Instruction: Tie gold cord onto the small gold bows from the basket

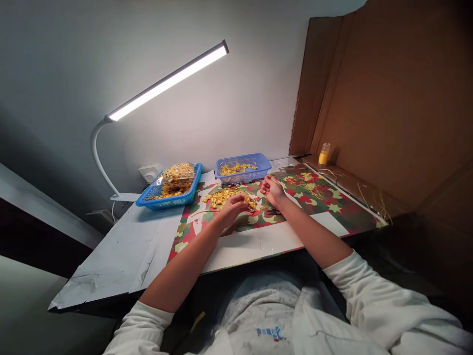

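Note:
My left hand (233, 211) is at the right side of a loose pile of small golden-yellow pieces (219, 198) on the camouflage-patterned mat (334, 208). Its fingers curl in towards the thumb in a pinch, and what lies between the tips is too small to make out. Just to the right and slightly higher, my right hand (273, 191) is closed, fingertips pressed together. Anything held there cannot be told. The two hands are a short gap apart. A dark slim tool (273, 212) lies below my right wrist, partly hidden by it.
Behind the hands stands a lilac-blue basket (260, 173) with yellow pieces. A blue basket (192, 193) at left holds bagged golden pieces. Thin yellow strands (312, 187) lie on the right. A lit lamp (170, 81) hangs overhead; a small yellow-filled bottle (323, 155) stands by the cardboard wall (391, 98).

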Motion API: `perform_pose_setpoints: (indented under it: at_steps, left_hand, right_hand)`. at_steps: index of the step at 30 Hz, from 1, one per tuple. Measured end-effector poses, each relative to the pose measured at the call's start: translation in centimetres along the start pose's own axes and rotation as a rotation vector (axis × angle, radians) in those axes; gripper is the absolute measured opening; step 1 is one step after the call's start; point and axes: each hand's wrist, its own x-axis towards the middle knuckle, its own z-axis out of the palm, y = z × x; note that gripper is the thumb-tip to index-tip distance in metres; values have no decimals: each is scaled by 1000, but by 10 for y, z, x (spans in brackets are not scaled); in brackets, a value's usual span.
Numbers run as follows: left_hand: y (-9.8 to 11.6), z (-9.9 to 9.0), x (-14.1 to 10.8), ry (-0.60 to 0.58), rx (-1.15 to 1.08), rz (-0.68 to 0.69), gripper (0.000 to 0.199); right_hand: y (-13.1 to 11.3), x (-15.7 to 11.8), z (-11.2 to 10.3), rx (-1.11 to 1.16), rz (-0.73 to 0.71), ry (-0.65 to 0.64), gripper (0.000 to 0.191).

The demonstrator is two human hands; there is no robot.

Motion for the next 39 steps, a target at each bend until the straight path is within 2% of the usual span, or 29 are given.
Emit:
perform_pose_setpoints:
  at_steps: [6,12,22,34,39]
  left_hand:
    - [-2,1,-1,-22,26,2,35]
    - [1,2,-4,-119,178,15,33]
    - [1,-1,-4,-176,168,-6,32]
    - [6,2,-3,-163,84,-5,33]
    - [5,-3,-1,-77,102,52,30]
  right_hand:
    - [1,3,-2,25,3,7,24]
    - [-2,8,-3,16,-76,48,28]
    - [-4,11,-1,65,-122,72,28]
    - [-15,11,-2,176,-122,77,30]
    - [-21,14,-7,253,-115,71,32]
